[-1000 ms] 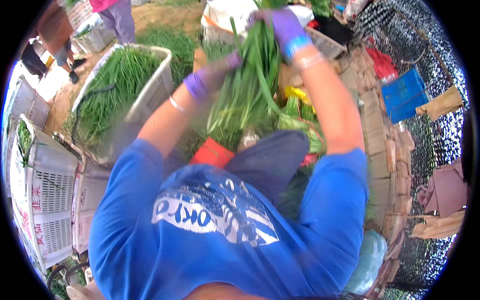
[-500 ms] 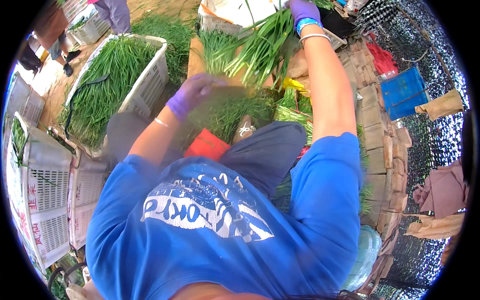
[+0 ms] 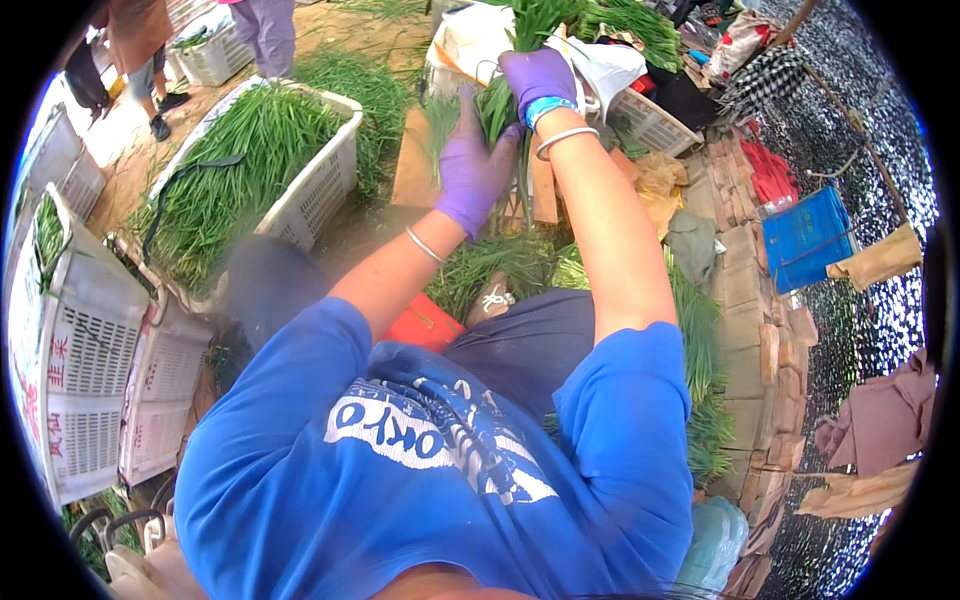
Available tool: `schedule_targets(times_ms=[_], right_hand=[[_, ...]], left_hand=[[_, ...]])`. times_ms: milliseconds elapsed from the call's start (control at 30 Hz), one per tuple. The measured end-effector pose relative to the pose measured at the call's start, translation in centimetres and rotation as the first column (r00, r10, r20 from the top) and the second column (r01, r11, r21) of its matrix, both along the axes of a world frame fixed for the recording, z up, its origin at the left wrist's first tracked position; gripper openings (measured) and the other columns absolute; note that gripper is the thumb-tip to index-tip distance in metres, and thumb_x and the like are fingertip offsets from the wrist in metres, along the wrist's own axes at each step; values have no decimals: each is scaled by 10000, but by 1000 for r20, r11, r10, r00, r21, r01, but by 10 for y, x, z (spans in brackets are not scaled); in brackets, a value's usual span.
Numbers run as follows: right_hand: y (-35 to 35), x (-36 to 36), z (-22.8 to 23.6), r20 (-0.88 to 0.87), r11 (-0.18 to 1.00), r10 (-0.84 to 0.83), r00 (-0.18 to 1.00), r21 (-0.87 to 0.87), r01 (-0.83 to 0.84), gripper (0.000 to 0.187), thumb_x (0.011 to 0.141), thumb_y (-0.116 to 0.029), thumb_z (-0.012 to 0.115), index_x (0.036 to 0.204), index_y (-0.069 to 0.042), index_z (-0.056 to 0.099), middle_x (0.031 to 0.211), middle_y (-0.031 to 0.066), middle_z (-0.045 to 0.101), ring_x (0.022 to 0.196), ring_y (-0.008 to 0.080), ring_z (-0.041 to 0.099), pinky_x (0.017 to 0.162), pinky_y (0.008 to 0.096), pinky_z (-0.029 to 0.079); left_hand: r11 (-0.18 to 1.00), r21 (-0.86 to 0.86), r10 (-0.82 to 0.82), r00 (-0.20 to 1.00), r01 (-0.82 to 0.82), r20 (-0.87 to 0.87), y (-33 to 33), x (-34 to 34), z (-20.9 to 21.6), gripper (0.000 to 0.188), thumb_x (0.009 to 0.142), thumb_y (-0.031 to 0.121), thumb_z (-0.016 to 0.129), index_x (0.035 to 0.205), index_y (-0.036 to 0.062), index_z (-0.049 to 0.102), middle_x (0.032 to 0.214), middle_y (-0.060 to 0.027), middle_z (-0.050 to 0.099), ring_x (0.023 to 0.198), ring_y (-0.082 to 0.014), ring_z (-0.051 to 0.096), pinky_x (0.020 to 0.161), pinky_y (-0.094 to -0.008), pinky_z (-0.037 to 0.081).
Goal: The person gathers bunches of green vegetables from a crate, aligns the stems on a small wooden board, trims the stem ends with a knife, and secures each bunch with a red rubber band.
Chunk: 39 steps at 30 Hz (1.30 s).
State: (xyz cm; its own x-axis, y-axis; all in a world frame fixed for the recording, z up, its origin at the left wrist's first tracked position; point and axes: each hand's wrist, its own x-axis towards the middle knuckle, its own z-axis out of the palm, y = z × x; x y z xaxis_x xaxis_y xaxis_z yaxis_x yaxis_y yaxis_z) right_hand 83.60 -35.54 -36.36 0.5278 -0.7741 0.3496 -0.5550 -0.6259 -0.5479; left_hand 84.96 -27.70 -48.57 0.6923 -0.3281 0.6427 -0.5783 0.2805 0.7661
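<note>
My right hand (image 3: 537, 80), in a purple glove, is closed around a bunch of garlic chives (image 3: 540, 28) above the low wooden board. Leaves stick out beyond the fist, and the bunch's other end (image 3: 494, 110) hangs down on its left side. My left hand (image 3: 474, 172), gloved in purple too, is alongside that lower end with fingers stretched up and thumb spread. The chives lie between its thumb and fingers; whether they touch the palm is hidden. Under the hands is the wooden board (image 3: 412, 170), with loose chives (image 3: 440, 125) on it.
A white crate (image 3: 310, 195) heaped with chives stands left, with more white crates (image 3: 95, 350) nearer me. Cut chives (image 3: 500, 265) cover the ground around my shoe. A red object (image 3: 425, 322) lies by my legs. Bricks (image 3: 745, 290) line the right. Other people (image 3: 265, 35) stand far left.
My right hand has moved left with the chives, turning the bunch so leaves point away. My left hand has moved right and up to the bunch.
</note>
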Motion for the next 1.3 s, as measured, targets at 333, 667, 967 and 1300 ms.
schedule_targets(times_ms=[333,667,967,1300], right_hand=[[-14,9,-19,-56,989,39,998,146,-31,393,642,-329,558,831,3,649,860,226,615,823,359,597,737,376,459],[-138,2,-43,146,975,-110,983,207,78,412,658,-298,598,871,54,616,909,194,619,808,273,588,753,338,437],[-182,-51,-16,-283,947,-202,937,-301,113,261,799,-183,482,976,-55,624,1043,207,572,975,351,559,835,400,444],[-136,9,-33,588,627,-150,795,678,-384,231,741,-137,540,875,51,551,748,166,605,614,268,595,591,375,501]], left_hand=[[829,-507,-535,594,234,-600,34,-3,1,213,866,78,482,1039,-18,563,977,-78,612,863,-130,565,789,-224,430],[482,-819,-876,162,311,-454,70,32,-21,433,927,299,364,1239,0,394,541,50,300,548,-96,320,915,-284,365],[495,482,-412,684,723,-602,142,114,-146,466,855,330,531,1229,60,469,892,-112,613,787,-132,585,797,-280,441],[506,-503,-753,73,701,-654,61,26,-46,509,761,191,664,1213,115,443,1153,-42,526,1076,-184,488,928,-383,376]])
